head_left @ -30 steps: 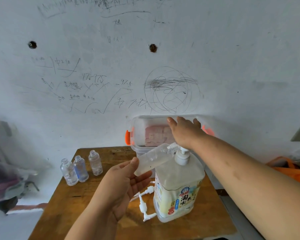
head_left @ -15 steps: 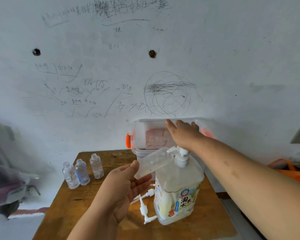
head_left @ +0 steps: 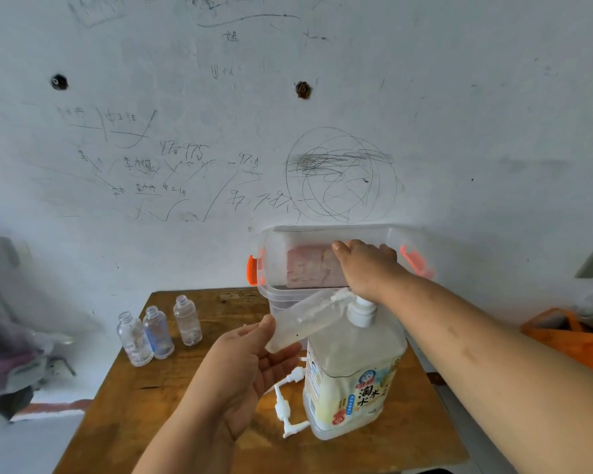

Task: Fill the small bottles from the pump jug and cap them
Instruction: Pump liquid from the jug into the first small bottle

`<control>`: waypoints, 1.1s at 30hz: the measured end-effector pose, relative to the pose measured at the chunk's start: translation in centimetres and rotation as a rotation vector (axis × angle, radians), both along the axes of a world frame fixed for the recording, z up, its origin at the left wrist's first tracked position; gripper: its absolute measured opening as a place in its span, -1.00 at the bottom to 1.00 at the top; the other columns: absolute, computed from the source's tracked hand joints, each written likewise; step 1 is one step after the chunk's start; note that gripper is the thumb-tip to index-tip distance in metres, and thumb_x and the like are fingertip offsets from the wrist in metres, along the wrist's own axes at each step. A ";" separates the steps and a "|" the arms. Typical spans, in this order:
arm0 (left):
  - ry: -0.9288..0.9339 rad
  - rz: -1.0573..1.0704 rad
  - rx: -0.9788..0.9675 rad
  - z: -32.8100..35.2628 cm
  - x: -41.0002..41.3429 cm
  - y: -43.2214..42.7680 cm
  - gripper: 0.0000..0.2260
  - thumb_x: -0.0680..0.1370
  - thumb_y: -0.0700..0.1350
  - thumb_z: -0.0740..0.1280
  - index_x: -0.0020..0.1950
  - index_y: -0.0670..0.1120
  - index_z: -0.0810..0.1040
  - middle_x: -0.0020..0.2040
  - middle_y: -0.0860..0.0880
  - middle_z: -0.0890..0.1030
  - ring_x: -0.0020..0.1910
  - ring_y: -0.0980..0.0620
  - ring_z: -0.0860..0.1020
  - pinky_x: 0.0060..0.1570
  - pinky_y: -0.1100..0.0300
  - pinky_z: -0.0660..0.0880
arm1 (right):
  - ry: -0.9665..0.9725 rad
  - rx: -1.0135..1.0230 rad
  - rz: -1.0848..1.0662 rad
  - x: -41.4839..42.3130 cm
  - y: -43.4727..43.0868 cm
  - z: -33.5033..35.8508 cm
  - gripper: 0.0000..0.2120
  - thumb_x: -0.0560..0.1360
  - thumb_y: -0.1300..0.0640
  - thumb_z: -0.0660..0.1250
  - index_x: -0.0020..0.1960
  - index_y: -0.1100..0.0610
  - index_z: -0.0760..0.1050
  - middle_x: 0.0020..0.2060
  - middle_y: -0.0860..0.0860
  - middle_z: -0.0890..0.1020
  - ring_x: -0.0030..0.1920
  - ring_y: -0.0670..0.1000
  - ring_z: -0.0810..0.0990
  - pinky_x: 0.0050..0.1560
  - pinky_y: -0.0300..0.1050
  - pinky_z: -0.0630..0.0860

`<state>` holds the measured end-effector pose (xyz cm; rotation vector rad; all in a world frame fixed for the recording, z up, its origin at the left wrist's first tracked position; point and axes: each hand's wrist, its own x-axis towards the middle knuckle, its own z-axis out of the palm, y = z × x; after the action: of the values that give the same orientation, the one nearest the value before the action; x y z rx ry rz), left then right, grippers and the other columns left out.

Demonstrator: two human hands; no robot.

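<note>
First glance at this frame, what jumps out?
Centre: the right hand presses the pump jug while the left hand holds a small bottle tilted at its spout. Three uncapped bottles stand at the table's far-left corner. Behind is a clear box with orange latches.

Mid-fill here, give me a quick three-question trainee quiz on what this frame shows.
1. True or false: the left hand holds a small bottle tilted, its mouth at the spout of the pump jug.
2. How many uncapped bottles stand at the far left of the table?
3. The right hand rests on: A) the pump head, B) the clear storage box, C) the loose pump caps.

Key: 1 true; 2 three; 3 A.
</note>
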<state>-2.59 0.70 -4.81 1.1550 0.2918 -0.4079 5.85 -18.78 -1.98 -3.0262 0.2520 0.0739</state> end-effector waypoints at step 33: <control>-0.007 0.002 -0.012 0.3 -0.8 0.1 -0.83 0.61 -0.15 0.28 0.09 -0.25 0.50 -0.21 -0.23 0.71 -0.21 -0.14 0.69 -0.21 0.04 0.64 | -0.004 -0.003 0.008 0.6 -0.4 -0.8 -0.47 0.54 0.11 -0.04 0.49 -0.05 -0.02 0.39 0.17 0.26 0.41 0.37 0.17 0.42 0.32 0.06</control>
<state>-3.42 0.75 -4.50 1.1445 0.2843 -0.4033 6.45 -19.19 -2.78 -3.0306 0.2392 0.0674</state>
